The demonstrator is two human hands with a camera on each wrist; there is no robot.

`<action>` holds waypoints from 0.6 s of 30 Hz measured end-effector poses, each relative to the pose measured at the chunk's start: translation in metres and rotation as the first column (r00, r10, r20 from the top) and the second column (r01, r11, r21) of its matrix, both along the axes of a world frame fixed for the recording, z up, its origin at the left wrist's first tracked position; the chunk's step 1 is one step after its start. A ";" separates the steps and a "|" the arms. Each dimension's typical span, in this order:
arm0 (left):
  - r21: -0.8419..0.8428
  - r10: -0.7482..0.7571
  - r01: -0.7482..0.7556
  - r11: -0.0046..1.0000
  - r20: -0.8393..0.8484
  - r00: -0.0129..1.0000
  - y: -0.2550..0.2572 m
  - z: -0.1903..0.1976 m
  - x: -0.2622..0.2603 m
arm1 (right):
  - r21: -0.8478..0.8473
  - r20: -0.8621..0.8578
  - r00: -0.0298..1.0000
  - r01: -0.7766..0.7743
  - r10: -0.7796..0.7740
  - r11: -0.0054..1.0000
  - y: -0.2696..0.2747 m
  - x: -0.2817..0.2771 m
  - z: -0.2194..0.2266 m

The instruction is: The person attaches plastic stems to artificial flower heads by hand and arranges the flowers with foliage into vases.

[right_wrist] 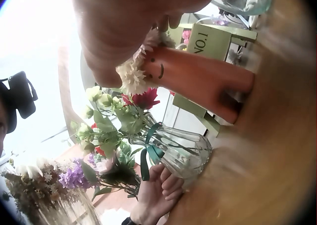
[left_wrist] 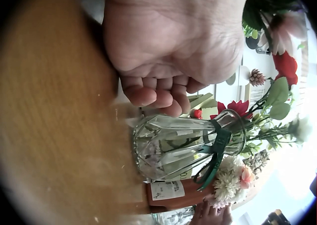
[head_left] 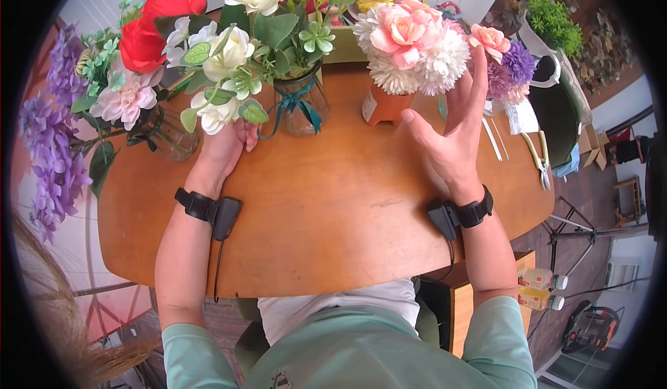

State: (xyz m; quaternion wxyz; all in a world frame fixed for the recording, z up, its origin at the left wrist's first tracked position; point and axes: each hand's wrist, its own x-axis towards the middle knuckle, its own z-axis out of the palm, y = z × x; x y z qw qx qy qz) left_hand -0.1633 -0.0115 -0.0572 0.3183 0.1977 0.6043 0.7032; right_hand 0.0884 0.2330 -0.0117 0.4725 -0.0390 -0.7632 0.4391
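Note:
My right hand (head_left: 453, 135) is raised beside an orange vase (head_left: 389, 104), thumb and fingers spread, fingertips right at its bunch of white and pink flowers (head_left: 417, 41). In the right wrist view that vase shows a smiling face (right_wrist: 157, 70) and leg-like feet. My left hand (head_left: 226, 146) rests on the table with its fingers loosely bent and nothing in them. Just past those fingers, in the left wrist view, stands a clear glass vase (left_wrist: 168, 158) tied with a dark green ribbon (left_wrist: 215, 148). White roses (head_left: 226, 59) and leaves partly cover the left hand from above.
A second glass vase (head_left: 170, 135) with purple flowers (head_left: 55, 132) stands at the left. Yellow-handled pliers (head_left: 536, 156) and thin white sticks (head_left: 492, 139) lie at the right of the wooden table (head_left: 333, 208). A green box marked NO.1 (right_wrist: 210, 41) stands behind the orange vase.

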 end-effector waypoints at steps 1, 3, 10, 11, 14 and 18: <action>0.003 0.004 -0.004 1.000 0.001 1.000 0.000 -0.001 0.000 | 0.000 -0.001 1.000 0.000 0.000 1.000 0.001 0.001 0.000; 0.007 0.012 -0.012 1.000 0.001 1.000 -0.001 -0.002 -0.002 | -0.028 -0.036 0.999 0.016 -0.017 0.999 0.004 0.002 0.000; -0.004 -0.002 0.002 1.000 -0.017 1.000 -0.001 -0.001 0.001 | -0.244 0.136 0.986 -0.064 0.099 0.968 -0.010 -0.008 -0.014; -0.007 -0.003 0.003 1.000 -0.017 1.000 -0.002 0.000 0.000 | -0.249 0.168 0.982 -0.045 0.089 0.968 -0.010 -0.009 -0.018; 0.008 -0.033 0.034 0.999 -0.030 0.999 -0.001 0.002 0.001 | -0.264 0.256 0.961 -0.038 0.108 0.964 -0.008 -0.010 -0.024; 0.016 -0.005 0.006 1.000 -0.079 0.997 0.005 0.007 0.011 | -0.329 0.291 0.944 -0.054 0.156 0.943 -0.007 -0.012 -0.032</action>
